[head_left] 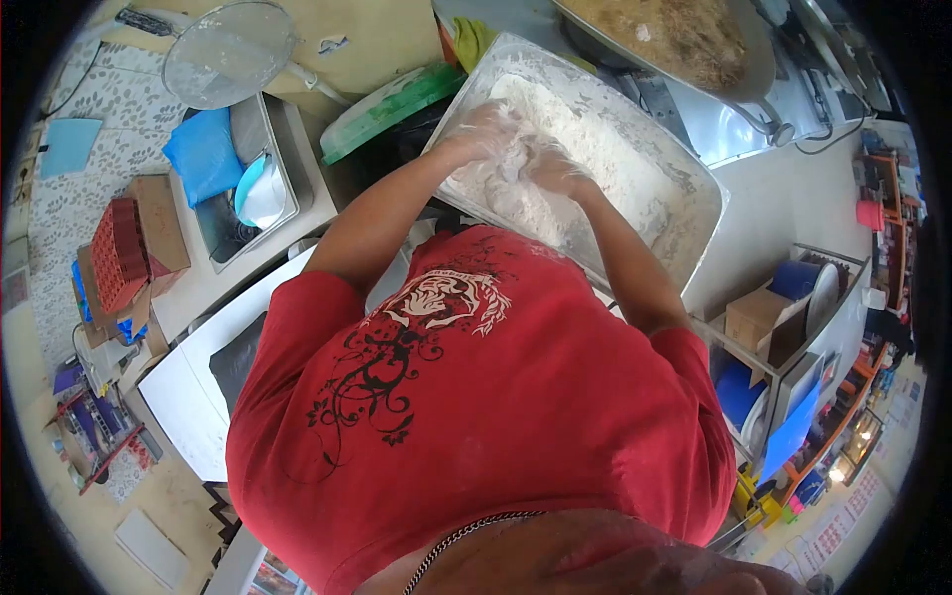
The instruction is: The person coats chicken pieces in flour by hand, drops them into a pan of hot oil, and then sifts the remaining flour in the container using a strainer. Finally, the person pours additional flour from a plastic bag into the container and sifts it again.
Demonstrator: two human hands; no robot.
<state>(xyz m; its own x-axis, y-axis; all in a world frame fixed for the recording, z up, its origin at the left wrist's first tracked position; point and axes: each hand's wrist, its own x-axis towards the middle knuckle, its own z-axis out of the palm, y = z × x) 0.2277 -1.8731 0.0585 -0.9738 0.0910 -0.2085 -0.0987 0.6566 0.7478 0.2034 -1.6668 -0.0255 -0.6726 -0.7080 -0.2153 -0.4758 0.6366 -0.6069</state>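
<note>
A large rectangular metal tray (706, 233) holds a heap of white flour (600, 154). Both of my hands are inside it, coated in flour and close together near its left part. My left hand (486, 131) is in the flour, its fingers bent toward the other hand. My right hand (552, 169) lies just beside it, fingers also down in the white material. Between them is a pale, floury mass (511, 164); whether either hand grips it is hidden by flour and blur.
A large pan (659, 40) with brown contents sits beyond the tray at the upper right. At left are a green lid (392, 111), a round strainer (228, 55), a metal basin (297, 203) with a blue bag (203, 154), and a red basket (119, 253). Shelves (793, 347) stand at right.
</note>
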